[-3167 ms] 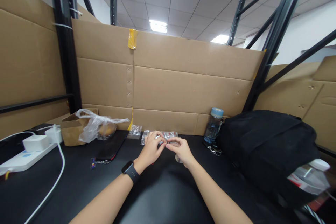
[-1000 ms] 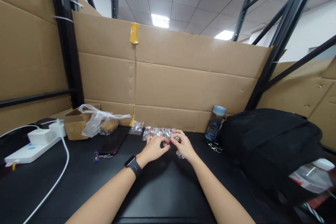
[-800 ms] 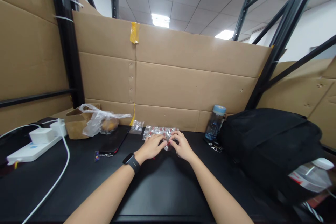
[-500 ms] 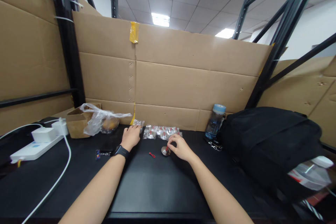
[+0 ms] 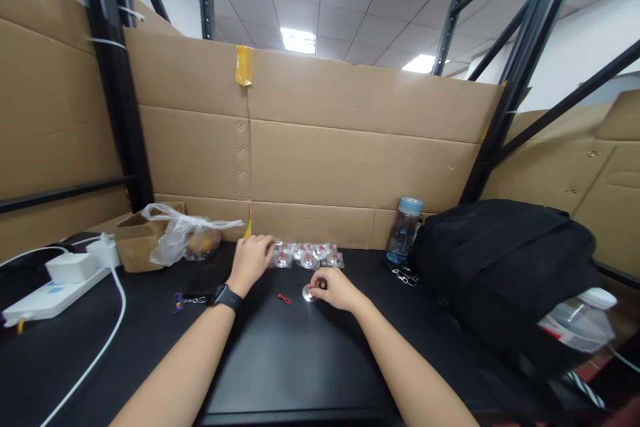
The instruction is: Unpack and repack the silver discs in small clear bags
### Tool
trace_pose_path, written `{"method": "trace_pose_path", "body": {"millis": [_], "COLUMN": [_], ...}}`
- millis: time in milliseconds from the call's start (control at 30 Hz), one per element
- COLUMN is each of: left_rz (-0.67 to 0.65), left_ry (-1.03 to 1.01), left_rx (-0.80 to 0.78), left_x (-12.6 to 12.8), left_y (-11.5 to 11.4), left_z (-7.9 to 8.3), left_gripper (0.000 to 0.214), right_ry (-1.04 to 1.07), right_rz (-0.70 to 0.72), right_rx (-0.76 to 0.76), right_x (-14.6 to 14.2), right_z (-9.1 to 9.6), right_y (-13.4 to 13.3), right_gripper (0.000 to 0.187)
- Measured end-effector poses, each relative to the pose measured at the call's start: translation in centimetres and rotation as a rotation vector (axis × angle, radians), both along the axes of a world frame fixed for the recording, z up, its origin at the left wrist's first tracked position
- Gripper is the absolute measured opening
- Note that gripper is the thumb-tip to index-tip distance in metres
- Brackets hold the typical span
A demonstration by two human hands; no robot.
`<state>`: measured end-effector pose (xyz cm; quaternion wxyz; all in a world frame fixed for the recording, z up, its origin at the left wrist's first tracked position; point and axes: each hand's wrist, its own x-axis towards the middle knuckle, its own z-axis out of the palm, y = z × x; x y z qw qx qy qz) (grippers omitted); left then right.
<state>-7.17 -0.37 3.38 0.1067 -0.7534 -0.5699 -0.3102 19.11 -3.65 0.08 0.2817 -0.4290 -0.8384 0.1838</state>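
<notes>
My right hand [image 5: 333, 288] is closed around a small silver disc [image 5: 308, 293] with a red part, resting on the black table [image 5: 300, 360]. A tiny red piece [image 5: 285, 298] lies loose just left of the disc. My left hand [image 5: 253, 258], with a black watch on its wrist, reaches toward the back. Its fingers curl at the left end of a row of clear bags [image 5: 307, 256] holding silver and red parts. What those fingers hold is hidden.
A black backpack [image 5: 505, 267] fills the right side, with a blue-capped bottle [image 5: 404, 230] and keys [image 5: 403, 275] beside it. At left are a white power strip [image 5: 40, 290] with cable, a brown box [image 5: 135, 247], a plastic bag [image 5: 185, 237] and a dark phone [image 5: 200, 280]. Cardboard walls enclose the table.
My hands were together on a small part. The left hand has left it and moved back-left to the bags. A red piece now lies on the table, and the right hand holds the disc down.
</notes>
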Motion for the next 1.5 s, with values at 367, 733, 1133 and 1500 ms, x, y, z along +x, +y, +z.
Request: {"method": "trace_pose_path", "body": {"millis": [367,733,1133,1500], "left_rz": [-0.510,-0.669,-0.621,-0.466], "left_ry": [0.187,0.157,0.193,0.220], "left_rx": [-0.332,-0.409,-0.325,-0.653], "left_x": [6.0,5.3,4.9,0.8], "left_y": [-2.7,-2.7,-2.5,-1.4], "left_z": [-3.0,-3.0,-2.8,0.4], "left_gripper": [0.024,0.033,0.029,0.030], "right_ry": [0.013,-0.022,0.050,-0.244], "right_rz": [-0.132,-0.263,-0.190,-0.147], "right_rx": [-0.014,-0.024,-0.046,-0.215], "right_x": [2.4,2.2,1.6,6.3], "right_z": [1.9,1.5,1.1,2.9], "right_y": [0.1,0.1,0.2,0.3], "right_gripper": [0.004,0.002,0.006,0.050]}}
